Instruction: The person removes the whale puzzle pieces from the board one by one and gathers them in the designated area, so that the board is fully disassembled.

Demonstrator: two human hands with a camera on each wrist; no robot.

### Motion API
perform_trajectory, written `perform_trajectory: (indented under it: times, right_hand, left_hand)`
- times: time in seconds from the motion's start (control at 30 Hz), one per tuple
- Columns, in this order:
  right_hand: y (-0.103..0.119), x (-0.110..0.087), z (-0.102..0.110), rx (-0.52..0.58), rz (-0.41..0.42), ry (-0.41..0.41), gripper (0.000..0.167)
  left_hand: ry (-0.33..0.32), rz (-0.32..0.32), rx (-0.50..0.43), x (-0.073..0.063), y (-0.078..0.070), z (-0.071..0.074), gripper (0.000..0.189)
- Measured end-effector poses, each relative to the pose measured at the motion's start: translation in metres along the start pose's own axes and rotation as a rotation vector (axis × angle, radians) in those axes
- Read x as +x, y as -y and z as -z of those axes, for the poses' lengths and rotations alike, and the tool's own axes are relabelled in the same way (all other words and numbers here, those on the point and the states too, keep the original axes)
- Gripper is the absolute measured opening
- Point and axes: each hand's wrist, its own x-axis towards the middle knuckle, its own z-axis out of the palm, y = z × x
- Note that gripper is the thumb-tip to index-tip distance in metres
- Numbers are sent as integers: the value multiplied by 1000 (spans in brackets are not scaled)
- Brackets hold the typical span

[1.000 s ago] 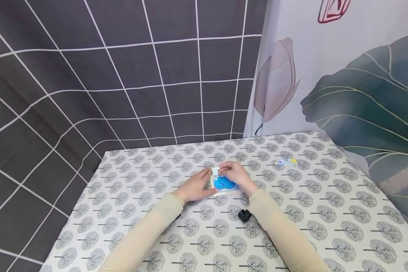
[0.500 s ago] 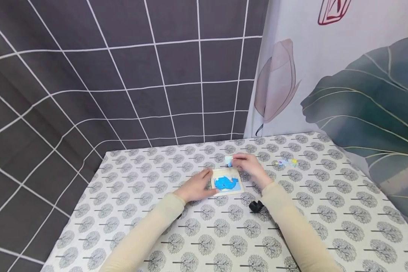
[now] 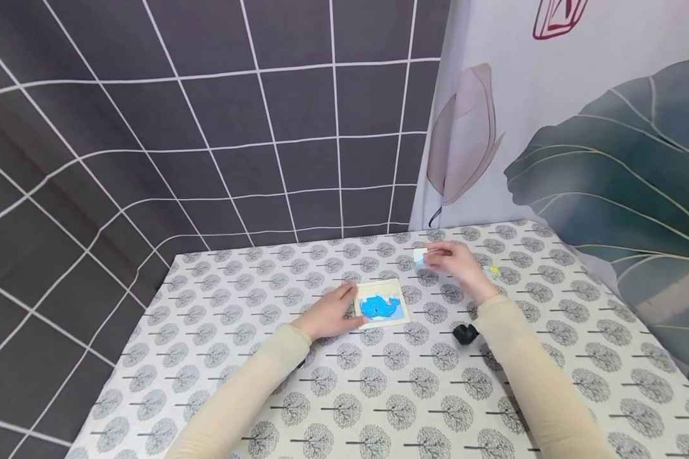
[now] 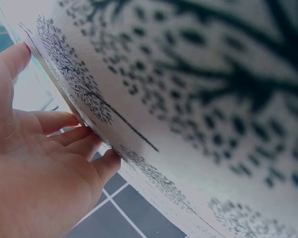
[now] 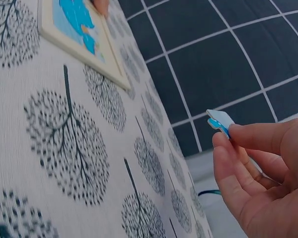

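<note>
My left hand (image 3: pixel 331 314) rests at the left side of a cream-rimmed puzzle tray (image 3: pixel 387 324) with a blue whale picture. Its thumb lies on the near left corner, and the extended fingers touch the far left one. Over the table, right of and beyond the tray, my right hand (image 3: pixel 452 261) pinches a small white-and-blue puzzle piece (image 5: pixel 219 122) between thumb and fingers. Behind that hand shows a yellow sun-shaped bit of another puzzle piece (image 3: pixel 494 271); the hand hides the rest around it.
A tree-print cloth (image 3: pixel 344 408) covers the table. A dark grid-patterned curtain (image 3: pixel 298 115) stands behind its far edge, and a leaf-printed white curtain (image 3: pixel 494 146) hangs at the right. A black wrist mount (image 3: pixel 465 333) sits under the right sleeve.
My right hand has lifted the puzzle piece away from the tray and carried it right and farther off, uncovering the whale picture. The left hand has stayed at the tray's left side.
</note>
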Motion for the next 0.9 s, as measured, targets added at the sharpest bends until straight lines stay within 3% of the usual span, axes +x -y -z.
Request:
perform_trajectory:
  times: [0.4,0.63,0.9]
  right_hand:
    - [-15,-8,30,-125,-59,-23,46]
    - [-27,-12,37,-288,-51,-13,45]
    - [-34,-12,41,-381,-60,-35,42]
  left_hand:
    - [-5,9,-13,-2,-3,1,87]
    - [-9,4,7,-3,-2,-1,86]
    - [-8,-3,14,-2,-1,-1,87]
